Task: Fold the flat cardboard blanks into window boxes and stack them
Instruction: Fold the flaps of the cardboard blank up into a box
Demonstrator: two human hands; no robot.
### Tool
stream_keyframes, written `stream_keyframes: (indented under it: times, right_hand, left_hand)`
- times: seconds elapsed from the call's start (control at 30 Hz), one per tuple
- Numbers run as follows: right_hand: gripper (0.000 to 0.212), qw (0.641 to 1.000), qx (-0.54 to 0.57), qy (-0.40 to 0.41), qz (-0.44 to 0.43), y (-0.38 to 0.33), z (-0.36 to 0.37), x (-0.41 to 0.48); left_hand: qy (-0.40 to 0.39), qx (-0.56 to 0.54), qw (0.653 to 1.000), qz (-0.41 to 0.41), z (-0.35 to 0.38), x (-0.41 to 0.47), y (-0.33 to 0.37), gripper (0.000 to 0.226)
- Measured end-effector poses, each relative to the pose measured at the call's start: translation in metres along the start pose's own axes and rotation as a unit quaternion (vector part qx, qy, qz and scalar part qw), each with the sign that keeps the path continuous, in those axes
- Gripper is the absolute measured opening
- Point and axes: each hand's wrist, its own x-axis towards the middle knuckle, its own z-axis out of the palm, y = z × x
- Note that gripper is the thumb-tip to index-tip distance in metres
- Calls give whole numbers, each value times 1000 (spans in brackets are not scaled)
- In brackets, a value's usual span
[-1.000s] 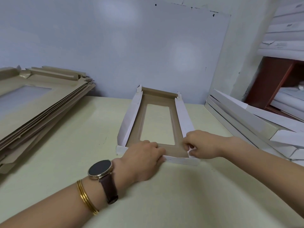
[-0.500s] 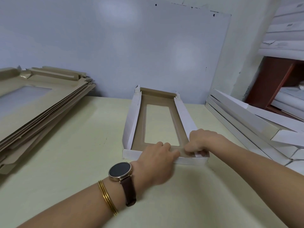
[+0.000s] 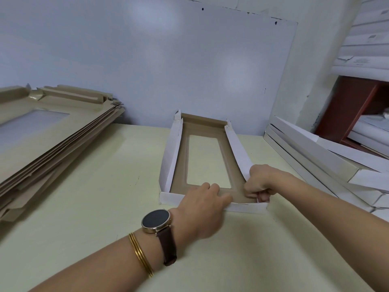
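Observation:
A half-folded window box (image 3: 171, 157) lies on the pale table, brown inside and white outside, with a rectangular window in its floor. Its two long walls and the near end wall stand up. My left hand (image 3: 202, 213) lies over the near end wall, fingers pressing on the brown floor inside. My right hand (image 3: 261, 184) is closed on the near right corner, pinching the flap where the right wall meets the end wall. To the left a stack of flat blanks (image 3: 48, 148) is piled. Finished white boxes (image 3: 320, 161) lean in a stack on the right.
The table (image 3: 105, 207) runs to a blue-grey wall board (image 3: 168, 60) close behind the box. A red-brown shelf (image 3: 353, 110) with more white boxes stands at the far right. My left wrist carries a watch and gold bangles.
The near end wall has come up from flat to standing. My left hand slid right along it and my right hand moved down into the near right corner.

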Motion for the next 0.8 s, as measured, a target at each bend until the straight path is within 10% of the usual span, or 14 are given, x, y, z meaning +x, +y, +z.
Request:
stream_keyframes:
  times: [0.4, 0.8]
  right_hand:
    - [19, 984, -81, 16, -160, 18, 6, -10]
    - [22, 995, 11, -14, -98, 28, 2, -6]
  left_hand:
    - [-13, -6, 1000, 5, 7, 3, -2, 43]
    - [-28, -9, 1000, 2, 4, 3, -1, 43]
